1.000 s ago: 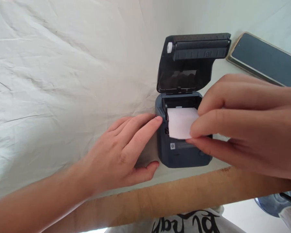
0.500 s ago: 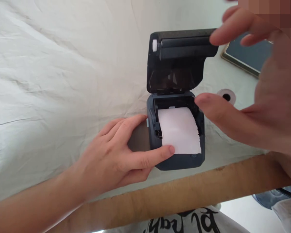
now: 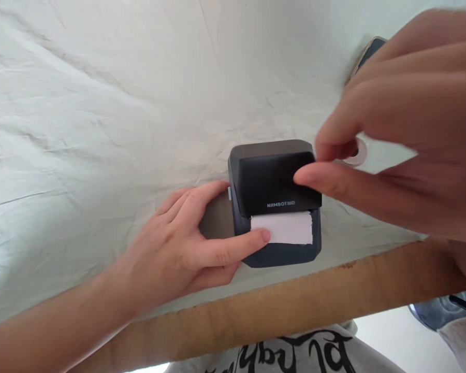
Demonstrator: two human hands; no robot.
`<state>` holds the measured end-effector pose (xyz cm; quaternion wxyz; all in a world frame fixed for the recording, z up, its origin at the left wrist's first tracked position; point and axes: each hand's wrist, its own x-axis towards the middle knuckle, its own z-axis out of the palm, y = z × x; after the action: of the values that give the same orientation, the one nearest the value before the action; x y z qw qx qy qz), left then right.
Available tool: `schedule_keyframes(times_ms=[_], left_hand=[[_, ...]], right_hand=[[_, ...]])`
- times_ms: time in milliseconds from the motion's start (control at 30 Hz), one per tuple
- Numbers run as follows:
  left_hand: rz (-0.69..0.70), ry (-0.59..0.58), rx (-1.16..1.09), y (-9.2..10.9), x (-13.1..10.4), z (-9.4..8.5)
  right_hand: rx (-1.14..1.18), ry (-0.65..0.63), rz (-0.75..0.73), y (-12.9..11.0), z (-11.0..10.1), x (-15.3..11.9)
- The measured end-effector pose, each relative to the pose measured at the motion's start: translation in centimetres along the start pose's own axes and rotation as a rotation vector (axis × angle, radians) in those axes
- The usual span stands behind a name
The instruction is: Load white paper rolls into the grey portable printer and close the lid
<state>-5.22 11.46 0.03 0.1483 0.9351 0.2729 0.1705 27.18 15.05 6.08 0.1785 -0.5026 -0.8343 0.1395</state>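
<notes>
A dark label printer (image 3: 277,255) sits on the cloth with its black lid (image 3: 272,178) down. From its front slot a strip of white label paper (image 3: 291,228) sticks out over the front panel. My left hand (image 3: 194,238) grips the printer from the left, one finger pressed on the paper's left edge and others along the side. Over the lid's right side is my right hand (image 3: 392,129), thumb stretched across it and fingers curled, with a gap between. Nothing shows in that hand; whether the thumb touches the lid I cannot tell.
A small white roll (image 3: 357,154) lies right of the printer, partly behind my right hand. Farther back, a dark flat device (image 3: 373,49) is mostly covered by that hand. Wrinkled pale cloth (image 3: 101,129) covers the table, with a wooden edge (image 3: 295,295) in front.
The printer's lid, upright before, has swung down over the paper compartment. My right hand has come down and its fingers have curled. My left hand keeps its hold.
</notes>
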Motion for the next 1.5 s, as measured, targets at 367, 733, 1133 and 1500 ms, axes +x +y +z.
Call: schedule_keyframes(times_ms=[367,733,1133,1500], left_hand=[[0.042,0.038,0.062,0.0,0.7,-0.1],[0.048,0.028,0.089,-0.1,0.7,-0.2],[-0.052,0.041,0.024,0.4,0.6,0.0],[0.051,0.024,0.136,0.2,0.5,0.0]], right_hand=[[-0.145,-0.046,-0.206,0.0,0.7,0.0],[-0.091,-0.012,-0.139,-0.6,0.7,0.0],[0.107,0.009,-0.148,-2.2,3.9,-6.6],[0.091,0.037,-0.079,-1.1,5.2,-7.3]])
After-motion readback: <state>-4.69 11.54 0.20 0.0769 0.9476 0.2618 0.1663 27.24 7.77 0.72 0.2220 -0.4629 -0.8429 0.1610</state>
